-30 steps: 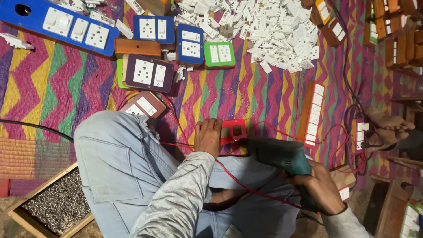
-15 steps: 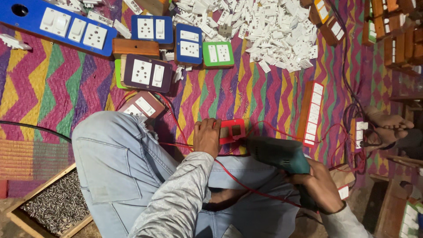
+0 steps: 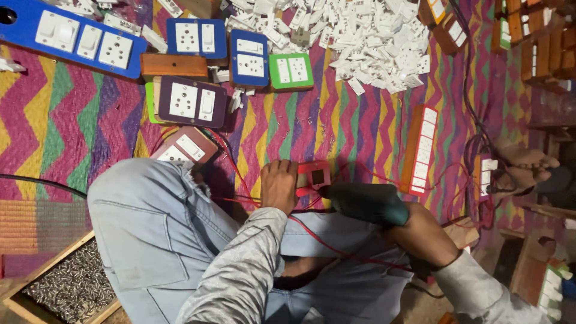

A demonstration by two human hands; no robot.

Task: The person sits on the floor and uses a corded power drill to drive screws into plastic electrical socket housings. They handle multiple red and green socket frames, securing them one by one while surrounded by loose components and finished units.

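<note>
I sit on a zigzag-patterned mat point(image 3: 372, 132) with my jeans-clad knee raised at the left. My left hand point(image 3: 278, 185) presses down on a small red switch box point(image 3: 314, 177) on the mat in front of me. My right hand point(image 3: 414, 231) grips a dark green power drill point(image 3: 365, 203) whose tip points at the red box. Thin red wires point(image 3: 327, 243) run from the box across my lap.
Blue, purple, green and brown switch boards point(image 3: 191, 102) lie in a row beyond my knee. A heap of white plastic switch parts point(image 3: 366, 42) lies at the top. An orange board strip point(image 3: 422, 150) lies right. A wooden tray of screws point(image 3: 63, 288) sits bottom left. Another person's bare feet point(image 3: 528, 165) rest at right.
</note>
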